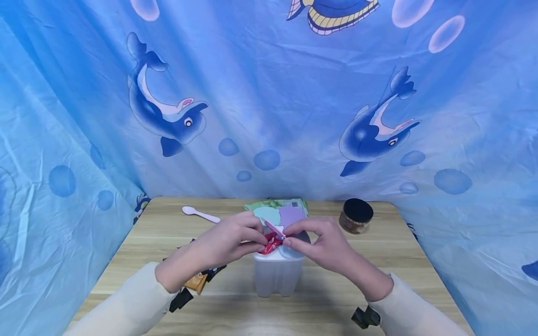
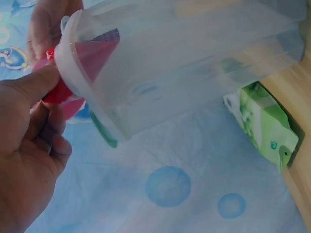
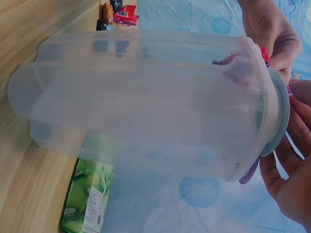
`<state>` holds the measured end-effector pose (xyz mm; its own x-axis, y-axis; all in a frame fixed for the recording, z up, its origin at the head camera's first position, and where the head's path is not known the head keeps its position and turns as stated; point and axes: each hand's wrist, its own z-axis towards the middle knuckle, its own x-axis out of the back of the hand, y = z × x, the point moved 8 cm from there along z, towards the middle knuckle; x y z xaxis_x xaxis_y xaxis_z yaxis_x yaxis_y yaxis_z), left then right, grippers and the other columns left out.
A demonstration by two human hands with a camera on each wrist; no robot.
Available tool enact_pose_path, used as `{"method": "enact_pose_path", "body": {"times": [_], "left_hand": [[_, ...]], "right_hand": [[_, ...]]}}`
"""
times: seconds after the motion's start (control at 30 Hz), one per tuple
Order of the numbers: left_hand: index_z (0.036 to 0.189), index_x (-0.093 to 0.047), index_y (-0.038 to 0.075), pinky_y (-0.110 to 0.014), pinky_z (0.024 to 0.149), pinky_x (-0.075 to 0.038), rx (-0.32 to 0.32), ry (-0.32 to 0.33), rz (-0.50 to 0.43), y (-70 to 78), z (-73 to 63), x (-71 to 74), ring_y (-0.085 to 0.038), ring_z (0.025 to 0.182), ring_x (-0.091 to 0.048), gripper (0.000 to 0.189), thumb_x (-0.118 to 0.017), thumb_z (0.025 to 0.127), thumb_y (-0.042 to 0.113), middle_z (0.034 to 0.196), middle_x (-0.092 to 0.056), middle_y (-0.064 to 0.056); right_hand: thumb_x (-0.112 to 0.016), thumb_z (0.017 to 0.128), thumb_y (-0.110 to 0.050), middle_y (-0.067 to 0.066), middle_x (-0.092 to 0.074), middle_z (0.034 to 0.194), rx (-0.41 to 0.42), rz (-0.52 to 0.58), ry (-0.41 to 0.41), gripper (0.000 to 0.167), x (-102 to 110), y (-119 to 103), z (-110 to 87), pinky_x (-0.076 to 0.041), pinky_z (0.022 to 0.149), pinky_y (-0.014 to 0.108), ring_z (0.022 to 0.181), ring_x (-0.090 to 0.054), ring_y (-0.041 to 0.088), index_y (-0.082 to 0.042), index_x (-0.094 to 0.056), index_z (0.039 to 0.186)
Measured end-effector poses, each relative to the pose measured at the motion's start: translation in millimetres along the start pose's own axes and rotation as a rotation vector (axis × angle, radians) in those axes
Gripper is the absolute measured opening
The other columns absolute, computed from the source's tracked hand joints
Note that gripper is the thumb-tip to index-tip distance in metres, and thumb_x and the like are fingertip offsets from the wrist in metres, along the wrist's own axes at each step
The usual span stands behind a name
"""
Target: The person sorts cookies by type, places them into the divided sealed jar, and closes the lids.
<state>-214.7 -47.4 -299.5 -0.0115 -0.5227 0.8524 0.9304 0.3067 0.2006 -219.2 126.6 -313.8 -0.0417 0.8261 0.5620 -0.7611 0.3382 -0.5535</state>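
Observation:
A tall translucent storage container (image 1: 278, 277) stands on the table with coloured flip lids on top: green (image 1: 267, 215), purple (image 1: 293, 215), pale blue (image 3: 279, 114) and a raised pink lid (image 1: 274, 228). My left hand (image 1: 237, 235) pinches a shiny red packet (image 1: 271, 244) at the open compartment. In the left wrist view, the packet's lower corner (image 2: 97, 56) shows through the container wall, inside the compartment. Thumb and forefinger of my right hand (image 1: 325, 242) pinch the pink lid's edge, close beside the packet.
Black, orange and red snack packets (image 1: 196, 282) lie left of the container, partly behind my left forearm. A pale pink spoon (image 1: 201, 214) lies at the back left. Behind the container is a green package (image 1: 275, 203). A black-lidded jar (image 1: 356, 216) stands at the back right.

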Motion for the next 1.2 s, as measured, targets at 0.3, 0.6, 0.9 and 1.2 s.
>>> {"method": "enact_pose_path", "body": {"times": [0.3,0.6,0.9,1.2], "left_hand": [[0.107,-0.080,0.023,-0.027,0.079,-0.047,-0.005,-0.130,0.144,9.5,-1.2,-2.8,-0.008,0.096,-0.060,0.017,-0.074,0.094,0.013,0.101,-0.073,0.012],[0.106,-0.080,0.029,-0.026,0.075,-0.039,0.116,-0.165,0.176,13.0,2.7,-2.2,-0.004,0.088,-0.052,0.019,-0.067,0.099,0.041,0.098,-0.073,0.020],[0.098,-0.067,0.022,-0.018,0.059,-0.040,0.244,-0.023,0.109,0.0,6.4,-18.1,-0.002,0.069,-0.048,0.003,-0.069,0.097,0.022,0.080,-0.063,0.013],[0.104,-0.073,0.022,-0.024,0.077,-0.055,0.285,0.019,-0.040,-10.7,-4.6,-6.8,-0.006,0.088,-0.062,0.007,-0.072,0.097,0.024,0.097,-0.070,0.014]], "right_hand": [[-0.082,0.088,-0.017,-0.011,-0.078,0.094,-0.049,-0.010,0.016,0.014,1.7,2.6,-2.8,-0.057,0.075,0.030,0.084,-0.071,0.006,-0.022,-0.081,0.102],[-0.082,0.089,-0.015,-0.010,-0.078,0.092,-0.053,-0.008,0.037,0.014,7.6,3.1,-4.4,-0.055,0.069,0.028,0.078,-0.068,0.006,-0.020,-0.081,0.102],[-0.080,0.090,-0.014,-0.008,-0.078,0.089,-0.014,0.010,0.034,0.014,6.8,2.4,-1.9,-0.051,0.061,0.023,0.071,-0.063,0.006,-0.019,-0.080,0.103],[-0.081,0.088,-0.010,-0.005,-0.078,0.089,0.030,0.020,0.030,0.014,6.4,-1.9,1.7,-0.055,0.064,0.028,0.074,-0.066,0.006,-0.016,-0.080,0.101]]}}
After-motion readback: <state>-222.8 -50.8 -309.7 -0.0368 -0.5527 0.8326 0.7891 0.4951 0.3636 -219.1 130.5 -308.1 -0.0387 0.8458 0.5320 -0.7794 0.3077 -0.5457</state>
